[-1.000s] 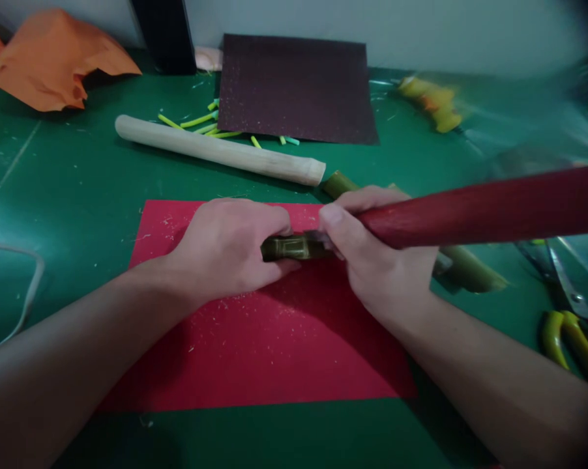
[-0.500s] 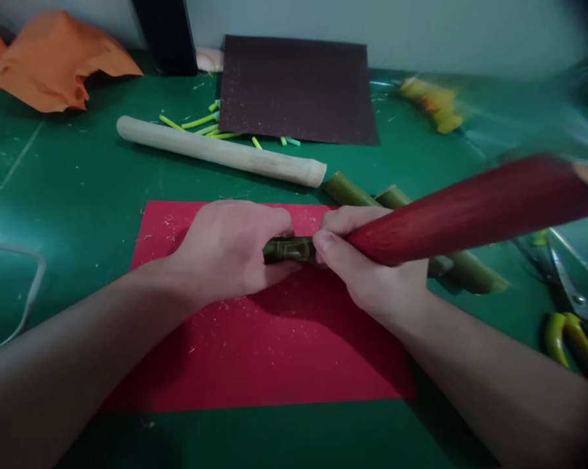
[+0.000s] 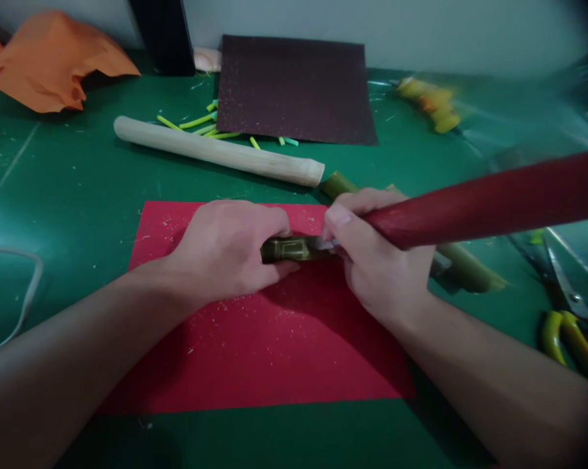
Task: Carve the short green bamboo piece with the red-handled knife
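Observation:
My left hand [image 3: 230,247] is closed around a short dark green bamboo piece [image 3: 294,249], thumb above and fingers below it. Lines forming a small rectangle mark the side of the bamboo. My right hand [image 3: 382,260] grips a knife with a long, thick red handle [image 3: 489,198] that slants up to the right, past the frame's edge. A bit of its metal blade [image 3: 327,244] shows between my right fingertips and the bamboo's right end; the tip's exact contact is hard to make out. Both hands are over a red sheet [image 3: 274,352] scattered with pale shavings.
A pale peeled stick [image 3: 216,151] lies beyond the sheet, near a dark brown sheet [image 3: 296,91] and bits of yellow-green tube [image 3: 196,122]. More green bamboo [image 3: 470,268] is partly behind my right hand. Yellow-handled scissors [image 3: 575,339] lie at right, orange paper [image 3: 62,62] at back left.
My right hand and the knife have shifted slightly right and up, uncovering the blade and more of the bamboo's right end. My left hand stays almost in place.

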The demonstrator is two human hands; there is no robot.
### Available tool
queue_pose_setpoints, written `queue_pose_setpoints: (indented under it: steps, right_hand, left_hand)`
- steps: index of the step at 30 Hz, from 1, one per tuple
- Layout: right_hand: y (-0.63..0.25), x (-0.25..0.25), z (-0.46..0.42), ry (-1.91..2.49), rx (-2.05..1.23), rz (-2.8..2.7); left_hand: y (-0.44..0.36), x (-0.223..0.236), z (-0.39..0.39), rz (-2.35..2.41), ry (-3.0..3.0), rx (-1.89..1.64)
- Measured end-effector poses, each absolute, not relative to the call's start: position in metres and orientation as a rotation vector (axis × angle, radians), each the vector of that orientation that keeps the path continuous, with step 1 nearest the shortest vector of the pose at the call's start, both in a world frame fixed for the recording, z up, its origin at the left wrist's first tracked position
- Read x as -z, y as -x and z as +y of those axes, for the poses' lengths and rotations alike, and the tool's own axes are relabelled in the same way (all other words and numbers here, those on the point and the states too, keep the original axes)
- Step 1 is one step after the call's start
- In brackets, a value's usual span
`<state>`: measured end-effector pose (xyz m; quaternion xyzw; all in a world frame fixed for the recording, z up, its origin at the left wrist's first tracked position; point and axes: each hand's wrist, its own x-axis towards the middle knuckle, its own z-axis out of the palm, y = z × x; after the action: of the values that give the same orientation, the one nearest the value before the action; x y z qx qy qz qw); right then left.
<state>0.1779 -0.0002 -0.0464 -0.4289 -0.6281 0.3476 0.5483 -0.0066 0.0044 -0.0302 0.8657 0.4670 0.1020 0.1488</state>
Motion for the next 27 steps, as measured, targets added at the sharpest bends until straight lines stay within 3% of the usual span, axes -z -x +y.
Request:
queue_pose_setpoints:
  steps: [15, 27]
  right_hand:
    - [-0.1819, 0.0372, -0.0018, 1.010, -0.859, -1.778]
    - [-0.1736, 0.0445, -0.0002, 1.055, -0.786, -1.409]
  left_hand:
    - [0.0046, 0.0299, 0.0032, 1.362, -2.505, -0.294]
    - [0.0057, 0.0287, 0.0049, 1.375, -2.503, -0.246]
